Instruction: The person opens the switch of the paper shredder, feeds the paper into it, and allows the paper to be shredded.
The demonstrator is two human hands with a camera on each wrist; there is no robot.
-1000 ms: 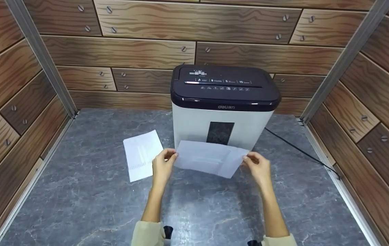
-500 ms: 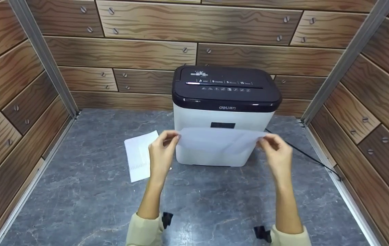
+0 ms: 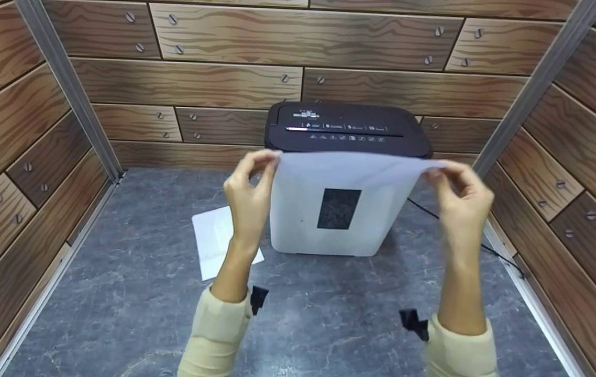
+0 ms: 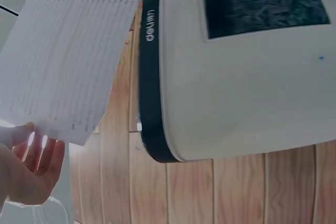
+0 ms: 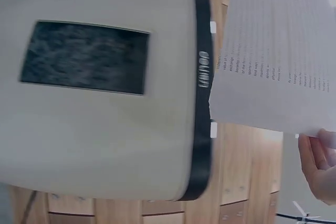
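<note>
Head view: your left hand (image 3: 248,193) and right hand (image 3: 464,201) each pinch one end of a paper sheet (image 3: 350,163), which covers the near rim of the shredder (image 3: 300,225). Loose paper (image 3: 211,235) lies to the left, partly behind your left forearm (image 3: 233,269).

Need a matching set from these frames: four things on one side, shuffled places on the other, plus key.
Things
1. raised sheet
2. loose paper
3. power cord
4. dark window

Places
A. set in the pale front of the shredder
B. trailing off to the right of the shredder in the head view
C. pinched by the left hand and the right hand
D. on the grey surface, left of the shredder in the head view

Pairs: 1-C, 2-D, 3-B, 4-A
</note>
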